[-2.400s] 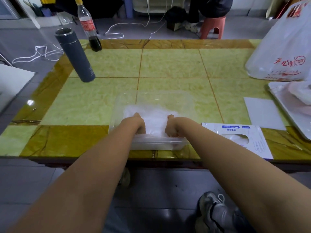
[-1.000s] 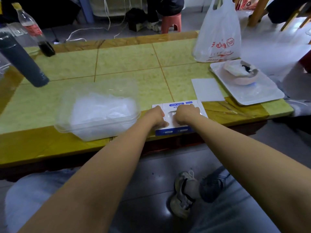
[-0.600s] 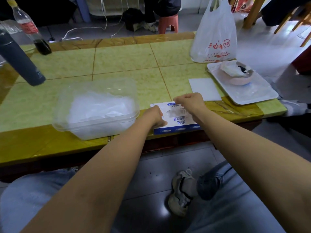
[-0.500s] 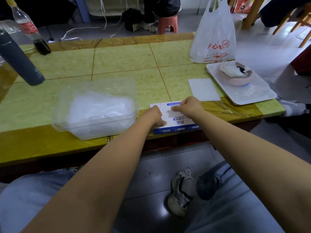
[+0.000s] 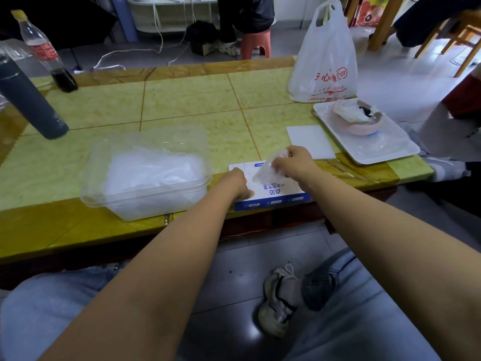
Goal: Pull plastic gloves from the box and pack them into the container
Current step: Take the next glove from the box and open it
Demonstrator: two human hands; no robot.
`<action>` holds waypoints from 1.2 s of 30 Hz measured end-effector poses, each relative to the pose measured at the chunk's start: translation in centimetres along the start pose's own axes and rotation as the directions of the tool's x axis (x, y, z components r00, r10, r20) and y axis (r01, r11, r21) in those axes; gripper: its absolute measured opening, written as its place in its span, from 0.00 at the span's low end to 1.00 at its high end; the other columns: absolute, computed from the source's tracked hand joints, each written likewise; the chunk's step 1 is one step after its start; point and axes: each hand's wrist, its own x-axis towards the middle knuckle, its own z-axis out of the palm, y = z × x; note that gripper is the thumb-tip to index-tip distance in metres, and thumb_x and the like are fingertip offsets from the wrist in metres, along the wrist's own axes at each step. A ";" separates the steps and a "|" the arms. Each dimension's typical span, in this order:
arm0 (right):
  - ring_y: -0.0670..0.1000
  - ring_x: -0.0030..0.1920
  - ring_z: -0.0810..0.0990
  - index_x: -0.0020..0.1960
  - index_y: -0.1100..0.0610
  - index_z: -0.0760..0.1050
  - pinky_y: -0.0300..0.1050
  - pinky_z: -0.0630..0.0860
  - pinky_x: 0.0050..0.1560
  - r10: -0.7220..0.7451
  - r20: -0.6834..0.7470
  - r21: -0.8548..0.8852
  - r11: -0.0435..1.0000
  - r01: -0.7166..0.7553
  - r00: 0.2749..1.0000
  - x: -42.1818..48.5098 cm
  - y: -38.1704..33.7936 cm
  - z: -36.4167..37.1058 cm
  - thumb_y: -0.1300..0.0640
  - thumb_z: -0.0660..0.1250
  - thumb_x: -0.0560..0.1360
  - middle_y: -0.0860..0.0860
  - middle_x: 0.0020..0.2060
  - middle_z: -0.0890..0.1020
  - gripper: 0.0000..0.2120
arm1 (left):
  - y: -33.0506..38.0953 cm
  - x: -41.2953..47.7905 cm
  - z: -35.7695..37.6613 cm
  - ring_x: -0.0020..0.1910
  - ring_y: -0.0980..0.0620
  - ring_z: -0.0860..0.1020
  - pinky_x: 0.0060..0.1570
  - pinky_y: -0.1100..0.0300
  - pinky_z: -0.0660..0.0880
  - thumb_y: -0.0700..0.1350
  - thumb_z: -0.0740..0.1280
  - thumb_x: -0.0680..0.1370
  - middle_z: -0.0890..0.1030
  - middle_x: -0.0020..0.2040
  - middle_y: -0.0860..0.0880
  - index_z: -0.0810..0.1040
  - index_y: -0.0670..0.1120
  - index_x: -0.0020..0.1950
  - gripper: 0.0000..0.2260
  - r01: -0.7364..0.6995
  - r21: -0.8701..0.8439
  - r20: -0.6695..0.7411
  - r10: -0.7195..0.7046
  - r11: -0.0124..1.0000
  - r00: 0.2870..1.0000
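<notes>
A flat white-and-blue glove box (image 5: 276, 194) lies at the table's near edge. My left hand (image 5: 238, 183) presses down on its left side, fingers closed against the top. Just above the box my right hand (image 5: 294, 162) pinches a thin clear plastic glove (image 5: 265, 170), whose lower end still reaches the box opening. To the left stands a clear plastic container (image 5: 145, 173) holding a loose heap of clear gloves.
A dark grey flask (image 5: 28, 100) and a cola bottle (image 5: 44, 50) stand at the far left. A white carrier bag (image 5: 325, 61), a white tray (image 5: 364, 136) with a pink bowl, and a white card (image 5: 309, 142) occupy the right side.
Both hands left the container and went right to the box. My right hand then pinched a glove and lifted it up out of the opening, while my left hand stayed on the box.
</notes>
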 end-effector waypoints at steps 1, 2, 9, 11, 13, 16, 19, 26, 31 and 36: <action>0.54 0.40 0.74 0.39 0.56 0.68 0.45 0.72 0.39 -0.021 -0.011 0.085 0.996 0.022 1.000 -0.3 0.1 -0.4 0.65 0.65 0.71 0.55 0.37 0.74 0.08 | 0.1 -0.1 0.1 0.65 0.43 0.72 0.58 0.57 0.70 0.49 0.64 0.80 0.73 0.67 0.42 0.67 0.38 0.69 0.22 0.000 0.009 0.001 0.000 1.000 1.000; 0.53 0.37 0.73 0.38 0.57 0.68 0.44 0.71 0.37 -0.046 -0.026 0.163 0.985 0.050 0.999 -0.7 -0.2 -0.8 0.66 0.64 0.71 0.55 0.36 0.73 0.07 | 0.1 -0.1 0.1 0.64 0.43 0.73 0.56 0.56 0.70 0.49 0.64 0.80 0.74 0.66 0.41 0.67 0.38 0.69 0.22 -0.003 0.016 -0.005 0.003 1.000 1.000; 0.50 0.33 0.68 0.41 0.56 0.70 0.43 0.64 0.33 -0.095 0.000 0.338 0.937 0.089 0.996 -2.6 -1.0 -3.4 0.65 0.62 0.74 0.52 0.33 0.71 0.06 | -0.3 -1.0 0.2 0.38 0.38 0.79 0.31 0.52 0.67 0.36 0.55 0.80 0.74 0.38 0.32 0.73 0.33 0.43 0.11 0.017 -0.419 0.022 -0.009 0.908 1.000; 0.50 0.33 0.70 0.44 0.57 0.71 0.43 0.66 0.33 -0.125 0.036 0.315 0.943 0.107 0.992 -3.3 -0.8 -3.4 0.65 0.63 0.74 0.52 0.34 0.72 0.04 | 0.0 -2.0 -0.2 0.26 0.48 0.71 0.26 0.61 0.64 0.41 0.50 0.83 0.70 0.33 0.41 0.69 0.38 0.41 0.15 0.060 -0.718 0.064 -0.020 0.693 0.998; 0.49 0.34 0.72 0.43 0.57 0.71 0.42 0.70 0.34 -0.152 0.055 0.324 0.938 0.126 0.987 -3.9 -0.7 -3.1 0.67 0.66 0.74 0.52 0.35 0.73 0.07 | 0.5 -3.1 -0.9 0.27 0.49 0.70 0.24 0.64 0.67 0.56 0.43 0.84 0.74 0.33 0.41 0.73 0.37 0.42 0.29 0.099 -0.848 0.085 -0.051 0.520 0.995; 0.49 0.35 0.74 0.41 0.56 0.69 0.41 0.73 0.37 -0.177 0.043 0.301 0.941 0.157 0.983 -4.6 -1.0 -2.5 0.68 0.68 0.73 0.51 0.35 0.75 0.10 | 1.1 -4.6 -2.1 0.30 0.45 0.76 0.29 0.61 0.76 0.72 0.36 0.75 0.80 0.37 0.37 0.78 0.34 0.48 0.48 0.116 -0.894 0.095 -0.071 0.433 0.993; 0.51 0.37 0.75 0.42 0.55 0.69 0.41 0.73 0.36 -0.172 0.006 0.259 0.952 0.164 0.985 -5.1 -1.2 -1.8 0.66 0.70 0.73 0.54 0.37 0.76 0.11 | 0.5 -5.3 -2.8 0.35 0.41 0.80 0.40 0.53 0.80 0.78 0.42 0.70 0.82 0.43 0.35 0.64 0.40 0.73 0.49 0.099 -0.938 0.079 -0.074 0.331 0.994; 0.50 0.30 0.78 0.36 0.55 0.63 0.47 0.73 0.36 -0.088 -0.150 0.243 0.962 0.123 0.985 -6.0 -1.7 0.2 0.63 0.68 0.74 0.55 0.32 0.75 0.15 | -1.5 -6.5 -2.4 0.35 0.48 0.81 0.42 0.58 0.80 0.62 0.67 0.75 0.82 0.40 0.41 0.75 0.39 0.52 0.24 0.290 -0.745 0.307 -0.078 0.600 0.949; 0.50 0.39 0.85 0.50 0.59 0.75 0.42 0.77 0.39 -0.135 0.126 0.252 0.963 0.100 0.983 -6.9 -2.1 1.7 0.59 0.70 0.75 0.57 0.41 0.84 0.07 | -1.6 -6.5 -1.7 0.40 0.47 0.79 0.42 0.56 0.80 0.62 0.68 0.75 0.78 0.44 0.41 0.72 0.41 0.56 0.25 0.192 -0.882 0.174 -0.081 0.431 0.981; 0.51 0.40 0.83 0.51 0.62 0.78 0.41 0.80 0.40 -0.161 0.199 0.231 0.966 0.114 0.967 -7.2 -2.4 2.9 0.54 0.70 0.76 0.54 0.41 0.82 0.11 | -2.5 -6.2 -1.4 0.30 0.51 0.73 0.32 0.61 0.74 0.46 0.68 0.78 0.76 0.37 0.46 0.74 0.42 0.45 0.08 -0.006 -0.874 -0.101 -0.170 0.486 0.980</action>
